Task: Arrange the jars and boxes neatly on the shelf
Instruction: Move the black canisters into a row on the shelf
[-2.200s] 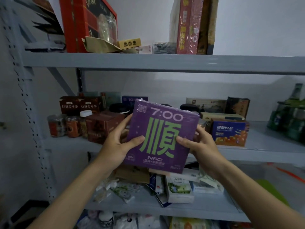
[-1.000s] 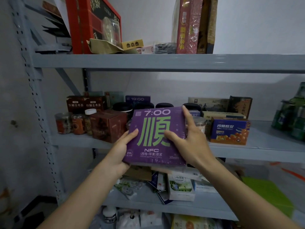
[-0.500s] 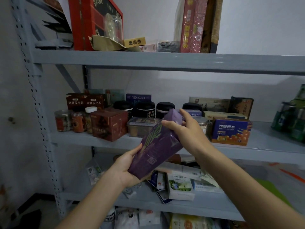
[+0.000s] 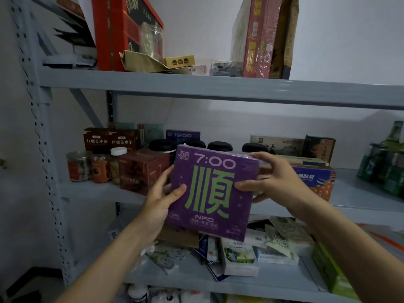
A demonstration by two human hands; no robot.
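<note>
Two hands hold one purple box (image 4: 213, 193) upright in front of the middle shelf (image 4: 98, 189), its printed face, marked "7:00" with a large green character, turned toward the camera. The left hand (image 4: 160, 199) grips the box's left edge, thumb laid across the front and fingers curled behind. The right hand (image 4: 274, 179) grips the right edge near the upper corner, thumb on the front face and fingers wrapped over the top and back.

Left of the purple box, on the middle shelf, a brown carton (image 4: 142, 171) stands beside three clear jars (image 4: 96, 166) of snacks. Behind the box, a row of black-lidded jars (image 4: 219, 146) shows above its top edge, with a smaller purple "19:00" box (image 4: 182, 136) at the wall. Right of it, partly hidden by the right hand, sits a blue and orange box (image 4: 317, 184). Below the purple box, loose packets and small cartons (image 4: 238, 256) lie jumbled on the lower shelf.
</note>
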